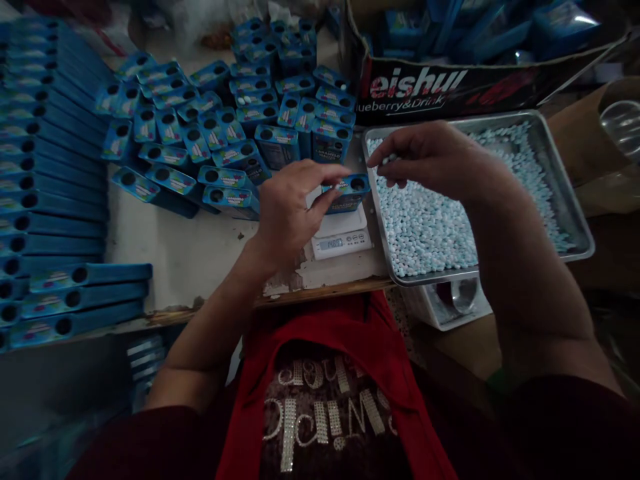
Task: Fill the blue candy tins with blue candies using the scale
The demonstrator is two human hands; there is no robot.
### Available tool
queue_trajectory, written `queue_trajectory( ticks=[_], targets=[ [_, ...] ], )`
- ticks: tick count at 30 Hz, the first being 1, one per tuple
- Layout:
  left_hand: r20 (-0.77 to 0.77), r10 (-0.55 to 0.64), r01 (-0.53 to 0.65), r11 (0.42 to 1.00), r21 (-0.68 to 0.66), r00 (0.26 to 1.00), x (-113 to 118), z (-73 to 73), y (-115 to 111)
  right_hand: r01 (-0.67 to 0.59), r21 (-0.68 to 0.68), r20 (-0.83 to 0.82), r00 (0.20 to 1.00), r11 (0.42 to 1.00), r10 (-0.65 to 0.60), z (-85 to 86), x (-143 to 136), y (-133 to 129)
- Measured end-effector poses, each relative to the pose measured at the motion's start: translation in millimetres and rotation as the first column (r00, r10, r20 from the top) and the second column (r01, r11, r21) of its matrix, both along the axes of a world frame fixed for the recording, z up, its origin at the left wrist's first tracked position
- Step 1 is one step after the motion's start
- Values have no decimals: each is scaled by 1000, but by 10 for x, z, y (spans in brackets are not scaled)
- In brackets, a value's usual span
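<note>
A blue candy box (354,185) stands upright on a small white digital scale (345,243), whose display is lit. My left hand (287,207) is at the box's left end, thumb and forefinger curled around its top edges. My right hand (425,157) is above the left side of a metal tray (586,233), fingers pinched together with a few small pale candies (389,159) between them. Many light blue and white candies (425,233) fill the tray. The lower fingers of my left hand are partly hidden.
Several upright blue boxes (233,157) with round holes on top crowd the table left of the scale. Long rows of similar boxes (55,193) line the far left. Behind the tray is a dark carton (450,87) holding blue boxes; a white container (425,307) sits below the tray.
</note>
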State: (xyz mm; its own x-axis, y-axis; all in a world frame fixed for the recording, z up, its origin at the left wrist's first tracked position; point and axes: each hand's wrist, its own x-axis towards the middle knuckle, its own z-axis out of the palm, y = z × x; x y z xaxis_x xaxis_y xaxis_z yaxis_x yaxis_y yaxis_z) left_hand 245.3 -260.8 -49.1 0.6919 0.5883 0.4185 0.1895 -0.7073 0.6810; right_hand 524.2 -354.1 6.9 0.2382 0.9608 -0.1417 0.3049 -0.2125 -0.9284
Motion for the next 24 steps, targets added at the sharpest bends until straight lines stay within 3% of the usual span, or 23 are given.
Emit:
queue_trajectory(
  ticks=[3, 5, 8, 12, 16, 18, 21, 24],
  targets=[
    [-41, -23, 23, 1000, -12, 999, 372, 15, 86, -46, 49, 141, 989, 998, 39, 3, -76, 34],
    [-26, 16, -17, 1000, -9, 1000, 416, -58, 105, -117, 81, 267, 959, 990, 91, 10, -125, 85],
    [72, 126, -128, 992, 22, 989, 177, -159, 131, -254, 63, 443, 873, 965, 201, 21, -184, 179],
    [92, 191, -193, 981, 18, 977, -280, -208, 212, -328, 23, 516, 813, 944, 270, -16, -256, 300],
    [105, 228, -230, 973, 0, 968, -439, -241, 288, -357, -43, 636, 710, 933, 301, 24, -376, 382],
    [98, 227, -227, 974, -8, 969, -436, -249, 303, -330, -27, 653, 709, 944, 266, 91, -391, 364],
    [86, 203, -205, 979, 12, 975, -479, -227, 305, -162, 54, 672, 736, 985, 84, 105, -227, 158],
    [71, 221, -225, 973, 45, 973, -626, -178, 299, 44, -14, 745, 666, 999, -19, -154, 115, -302]
  ],
)
